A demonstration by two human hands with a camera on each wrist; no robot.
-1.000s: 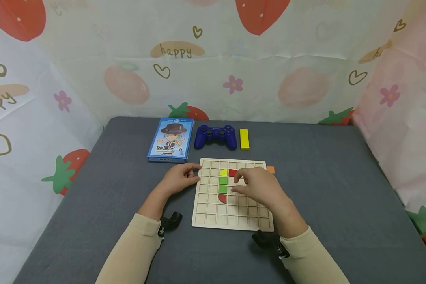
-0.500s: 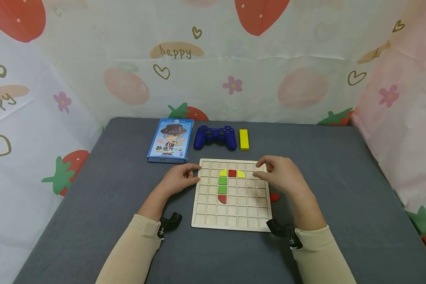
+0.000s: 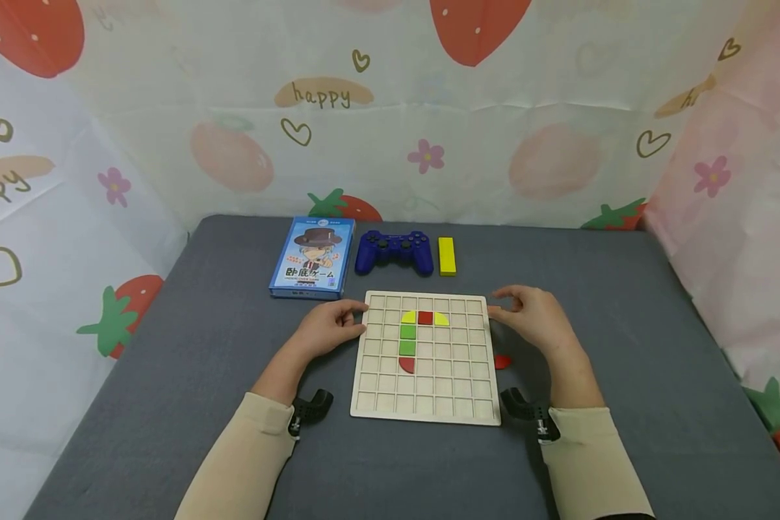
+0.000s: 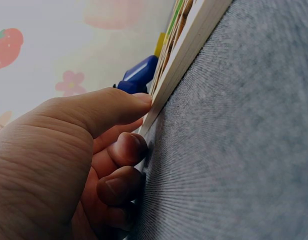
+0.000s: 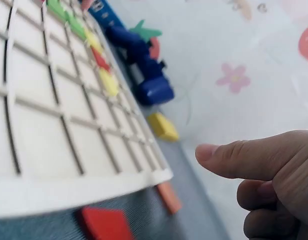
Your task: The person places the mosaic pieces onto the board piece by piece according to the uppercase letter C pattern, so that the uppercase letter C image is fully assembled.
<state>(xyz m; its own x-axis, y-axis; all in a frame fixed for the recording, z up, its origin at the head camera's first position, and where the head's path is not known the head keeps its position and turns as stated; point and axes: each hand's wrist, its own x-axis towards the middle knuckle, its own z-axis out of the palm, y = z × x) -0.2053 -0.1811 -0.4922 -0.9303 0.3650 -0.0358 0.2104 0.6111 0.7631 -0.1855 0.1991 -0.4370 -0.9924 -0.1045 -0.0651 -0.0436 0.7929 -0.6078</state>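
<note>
A pale wooden grid board (image 3: pixel 461 370) lies flat on the table. In its cells sit a yellow quarter-round tile (image 3: pixel 409 317), a red square tile (image 3: pixel 425 318), another yellow quarter-round tile (image 3: pixel 440 319), two green square tiles (image 3: pixel 407 339) and a red quarter-round tile (image 3: pixel 406 365). My left hand (image 3: pixel 328 328) touches the board's left edge with thumb and index fingertips. Beside the top right corner is my right hand (image 3: pixel 533 318), nothing between thumb and fingers. The right wrist view shows an orange piece (image 5: pixel 169 197) and a red piece (image 5: pixel 106 224) by the board's edge.
Behind the board stand a blue illustrated box (image 3: pixel 313 256), a dark blue game controller (image 3: pixel 394 251) and a yellow block (image 3: pixel 447 256). Grey cloth covers the table (image 3: pixel 390 469). A strawberry-print curtain (image 3: pixel 468 180) hangs around the back and sides.
My right hand has moved off the board to the right. The yellow quarter-round tile right of the red square now shows. My left hand has stayed at the board's left edge.
</note>
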